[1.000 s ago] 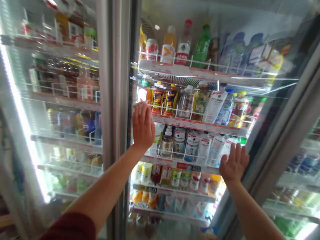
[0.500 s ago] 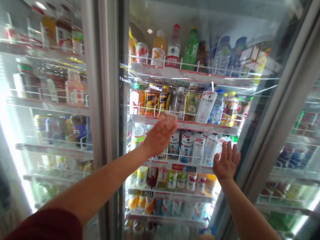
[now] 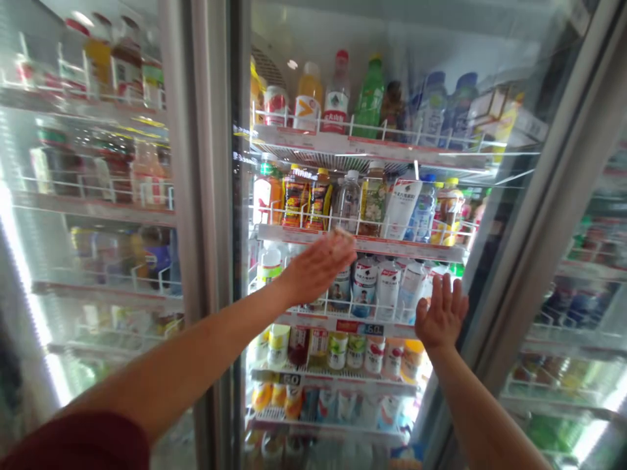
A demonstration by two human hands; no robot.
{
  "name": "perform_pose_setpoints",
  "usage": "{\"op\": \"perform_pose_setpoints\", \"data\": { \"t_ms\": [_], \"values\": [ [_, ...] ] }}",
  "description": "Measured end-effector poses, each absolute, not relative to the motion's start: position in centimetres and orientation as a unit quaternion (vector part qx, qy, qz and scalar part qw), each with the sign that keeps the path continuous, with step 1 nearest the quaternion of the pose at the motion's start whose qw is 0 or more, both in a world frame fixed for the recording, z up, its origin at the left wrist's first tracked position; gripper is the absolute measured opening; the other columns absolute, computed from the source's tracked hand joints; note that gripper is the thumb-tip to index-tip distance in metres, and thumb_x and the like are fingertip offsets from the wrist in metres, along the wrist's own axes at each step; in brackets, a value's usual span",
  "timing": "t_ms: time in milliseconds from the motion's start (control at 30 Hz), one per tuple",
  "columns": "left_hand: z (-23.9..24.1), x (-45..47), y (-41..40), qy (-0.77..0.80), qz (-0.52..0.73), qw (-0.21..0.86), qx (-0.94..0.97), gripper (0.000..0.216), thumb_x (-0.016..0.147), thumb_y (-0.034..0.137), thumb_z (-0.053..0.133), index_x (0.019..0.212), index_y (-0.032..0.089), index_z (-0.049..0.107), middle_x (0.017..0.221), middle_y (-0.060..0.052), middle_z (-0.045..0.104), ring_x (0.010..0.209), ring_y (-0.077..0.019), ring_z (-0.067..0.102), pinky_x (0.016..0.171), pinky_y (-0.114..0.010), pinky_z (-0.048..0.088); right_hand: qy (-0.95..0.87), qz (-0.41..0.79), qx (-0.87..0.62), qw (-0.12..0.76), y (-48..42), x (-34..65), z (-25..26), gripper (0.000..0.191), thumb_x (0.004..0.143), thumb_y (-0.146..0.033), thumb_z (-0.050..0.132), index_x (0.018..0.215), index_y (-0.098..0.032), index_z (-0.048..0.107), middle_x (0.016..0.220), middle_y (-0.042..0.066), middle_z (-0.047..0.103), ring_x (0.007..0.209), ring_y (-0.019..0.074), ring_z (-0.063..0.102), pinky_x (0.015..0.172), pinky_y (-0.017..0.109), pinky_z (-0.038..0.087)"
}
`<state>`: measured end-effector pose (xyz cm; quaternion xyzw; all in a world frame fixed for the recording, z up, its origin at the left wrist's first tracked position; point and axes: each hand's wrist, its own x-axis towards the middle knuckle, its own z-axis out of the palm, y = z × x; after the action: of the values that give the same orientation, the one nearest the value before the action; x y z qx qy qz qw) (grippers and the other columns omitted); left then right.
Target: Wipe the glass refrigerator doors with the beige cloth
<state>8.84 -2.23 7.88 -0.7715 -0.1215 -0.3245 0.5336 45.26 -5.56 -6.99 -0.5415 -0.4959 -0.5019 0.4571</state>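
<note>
My left hand (image 3: 318, 269) reaches out in front of the glass door (image 3: 416, 32) of a lit drinks cooler. Its fingers are stretched out together, pointing to the upper right. A pale patch by its fingertips is too blurred to make out. Lower right, my right hand (image 3: 442, 314) is raised with fingers spread and nothing in it. Both hands are at or near the glass; whether they touch it, I cannot tell. Behind them stand white-labelled bottles (image 3: 365, 287) on one wire-fronted shelf. A shelf higher are yellow-capped bottles (image 3: 319, 199) and a large white carton (image 3: 401, 209).
Top-shelf drinks include a green bottle (image 3: 369, 98) and a red-capped bottle (image 3: 336, 98). Cans (image 3: 337, 351) line a lower shelf. Metal door frames (image 3: 203, 163) stand left and right (image 3: 553, 215), with more stocked coolers beyond both.
My left hand has shifted slightly right, its fingers still stretched out. My right hand stays raised and spread in nearly the same place.
</note>
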Motion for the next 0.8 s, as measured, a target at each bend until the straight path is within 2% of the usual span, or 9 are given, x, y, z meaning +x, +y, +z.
{"op": "perform_pose_setpoints", "data": {
  "t_ms": [100, 200, 333, 400, 467, 533, 567, 700, 800],
  "values": [
    [8.5, 7.9, -2.4, -0.07, -0.216, 0.56, -0.797, 0.064, 0.102, 0.017, 0.05, 0.164, 0.024, 0.032, 0.169, 0.0, 0.034, 0.162, -0.0173, 0.01, 0.137, -0.044, 0.004, -0.491, -0.512, -0.538, 0.456, -5.5, 45.3, -7.0, 0.073, 0.104, -0.035, 0.043, 0.17, -0.024, 0.013, 0.166, 0.015, 0.042, 0.156, 0.035, 0.033, 0.124, 0.059, 0.028],
    [12.5, 6.3, -2.1, -0.19, -0.34, 0.544, -0.743, 0.055, 0.108, 0.021, 0.044, 0.163, 0.02, 0.034, 0.167, -0.005, 0.038, 0.162, -0.0211, 0.014, 0.136, -0.05, 0.002, -0.49, -0.516, -0.533, 0.457, -5.5, 45.2, -6.9, 0.072, 0.104, -0.035, 0.042, 0.17, -0.024, 0.014, 0.165, 0.015, 0.042, 0.156, 0.0349, 0.033, 0.124, 0.059, 0.028],
    [12.6, 6.3, -1.9, -0.262, -0.474, 0.499, -0.676, 0.058, 0.109, 0.024, 0.041, 0.164, 0.011, 0.03, 0.169, -0.015, 0.032, 0.162, -0.028, 0.009, 0.134, -0.055, 0.016, -0.491, -0.516, -0.53, 0.461, -5.6, 45.1, -6.7, 0.072, 0.104, -0.036, 0.042, 0.17, -0.023, 0.015, 0.164, 0.016, 0.044, 0.157, 0.0341, 0.031, 0.124, 0.059, 0.028],
    [10.3, 7.0, -2.1, -0.192, -0.422, 0.515, -0.721, 0.06, 0.106, 0.02, 0.044, 0.164, 0.012, 0.029, 0.17, -0.014, 0.029, 0.162, -0.0274, 0.005, 0.134, -0.052, 0.017, -0.492, -0.511, -0.535, 0.459, -5.6, 45.1, -6.8, 0.072, 0.104, -0.035, 0.042, 0.17, -0.023, 0.015, 0.165, 0.016, 0.043, 0.158, 0.0339, 0.031, 0.124, 0.06, 0.028],
    [8.6, 7.2, -2.5, -0.082, -0.294, 0.543, -0.782, 0.059, 0.105, 0.017, 0.045, 0.163, 0.018, 0.033, 0.171, -0.005, 0.03, 0.162, -0.0217, 0.006, 0.136, -0.046, 0.012, -0.493, -0.504, -0.544, 0.456, -5.5, 45.1, -6.9, 0.073, 0.104, -0.035, 0.043, 0.17, -0.023, 0.014, 0.166, 0.015, 0.042, 0.158, 0.0344, 0.03, 0.124, 0.06, 0.027],
    [9.0, 6.9, -2.6, -0.02, -0.209, 0.558, -0.803, 0.056, 0.105, 0.016, 0.046, 0.16, 0.023, 0.038, 0.169, 0.002, 0.034, 0.162, -0.0175, 0.01, 0.137, -0.043, 0.006, -0.494, -0.497, -0.55, 0.454, -5.5, 45.2, -7.0, 0.074, 0.103, -0.035, 0.043, 0.17, -0.024, 0.012, 0.167, 0.015, 0.04, 0.158, 0.0344, 0.03, 0.124, 0.061, 0.027],
    [9.9, 6.6, -2.5, -0.03, -0.214, 0.561, -0.799, 0.055, 0.106, 0.017, 0.047, 0.16, 0.023, 0.038, 0.169, 0.003, 0.035, 0.162, -0.0175, 0.011, 0.137, -0.044, 0.003, -0.494, -0.496, -0.551, 0.455, -5.4, 45.2, -7.0, 0.074, 0.103, -0.034, 0.043, 0.17, -0.024, 0.012, 0.167, 0.015, 0.039, 0.158, 0.0343, 0.03, 0.124, 0.061, 0.027],
    [13.6, 5.8, -1.8, -0.195, -0.411, 0.519, -0.723, 0.064, 0.107, 0.019, 0.047, 0.167, 0.021, 0.024, 0.168, -0.008, 0.036, 0.162, -0.0242, 0.013, 0.135, -0.054, 0.009, -0.491, -0.504, -0.539, 0.462, -5.4, 45.0, -6.9, 0.074, 0.103, -0.034, 0.043, 0.17, -0.025, 0.012, 0.167, 0.015, 0.04, 0.157, 0.0342, 0.03, 0.124, 0.061, 0.028],
    [13.1, 7.1, -1.4, -0.205, -0.451, 0.501, -0.71, 0.066, 0.105, 0.019, 0.048, 0.167, 0.018, 0.024, 0.168, -0.013, 0.034, 0.162, -0.0281, 0.008, 0.134, -0.055, 0.015, -0.49, -0.51, -0.536, 0.462, -5.5, 45.0, -6.8, 0.074, 0.103, -0.033, 0.043, 0.17, -0.025, 0.012, 0.166, 0.015, 0.041, 0.157, 0.0342, 0.032, 0.123, 0.061, 0.029]
  ]
}}
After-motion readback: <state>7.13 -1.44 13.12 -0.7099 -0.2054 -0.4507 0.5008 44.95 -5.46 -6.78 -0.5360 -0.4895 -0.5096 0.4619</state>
